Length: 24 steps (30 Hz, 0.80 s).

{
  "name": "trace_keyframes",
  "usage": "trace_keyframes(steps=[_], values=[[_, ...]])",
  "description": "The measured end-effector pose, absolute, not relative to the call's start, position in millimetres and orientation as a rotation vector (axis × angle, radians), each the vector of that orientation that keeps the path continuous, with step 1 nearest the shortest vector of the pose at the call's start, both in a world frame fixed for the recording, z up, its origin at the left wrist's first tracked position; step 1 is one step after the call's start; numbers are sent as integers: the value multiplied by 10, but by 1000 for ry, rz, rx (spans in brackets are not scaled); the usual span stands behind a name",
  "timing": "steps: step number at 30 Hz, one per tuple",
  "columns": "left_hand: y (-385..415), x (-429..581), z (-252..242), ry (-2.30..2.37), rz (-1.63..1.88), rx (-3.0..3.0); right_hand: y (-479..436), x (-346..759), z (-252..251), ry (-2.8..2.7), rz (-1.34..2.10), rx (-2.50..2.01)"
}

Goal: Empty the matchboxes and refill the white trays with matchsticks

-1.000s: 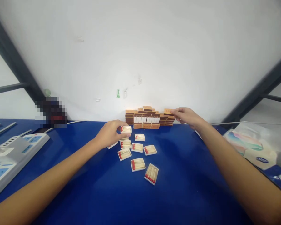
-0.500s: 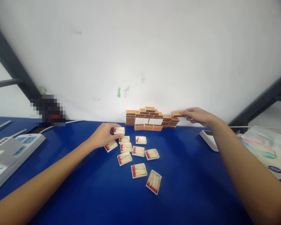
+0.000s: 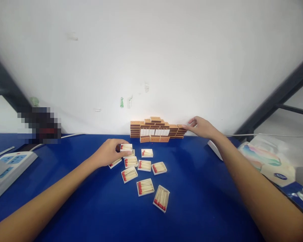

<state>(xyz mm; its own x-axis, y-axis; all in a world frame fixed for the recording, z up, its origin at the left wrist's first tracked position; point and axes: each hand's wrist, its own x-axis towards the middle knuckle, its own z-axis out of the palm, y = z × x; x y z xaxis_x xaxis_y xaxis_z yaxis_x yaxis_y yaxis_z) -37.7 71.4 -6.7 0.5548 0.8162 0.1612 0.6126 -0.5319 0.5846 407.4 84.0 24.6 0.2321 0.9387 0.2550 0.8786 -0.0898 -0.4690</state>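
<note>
Lying crosswise, match tray [image 3: 126,147] in left hand [image 3: 108,154] points heads left.

Both bare arms stretch forward, left hand [image 3: 110,153] palm down with fingers [image 3: 117,143] curled in a pinch, right hand [image 3: 202,127] reaching farther out, fingers extended and loosely spread.

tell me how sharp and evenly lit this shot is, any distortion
Head view: soft, even light with no hard shadows; wide-angle bend tilts the dark frame bars at the edges; the match trays and the left hand gripping one are sharp; one patch at left is pixelated.
</note>
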Motion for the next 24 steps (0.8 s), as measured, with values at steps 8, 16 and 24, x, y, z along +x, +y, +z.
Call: trace_keyframes(steps=[8,16,24], values=[[533,-331,-60,1098,587,2279,789,3778,125,-1809,-142,-2159],[450,-270,-6,1119,605,2320,634,3480,161,-1805,-374,-2053],[530,-351,93,1203,649,2383,484,2357,78,-2546,-91,-1271]])
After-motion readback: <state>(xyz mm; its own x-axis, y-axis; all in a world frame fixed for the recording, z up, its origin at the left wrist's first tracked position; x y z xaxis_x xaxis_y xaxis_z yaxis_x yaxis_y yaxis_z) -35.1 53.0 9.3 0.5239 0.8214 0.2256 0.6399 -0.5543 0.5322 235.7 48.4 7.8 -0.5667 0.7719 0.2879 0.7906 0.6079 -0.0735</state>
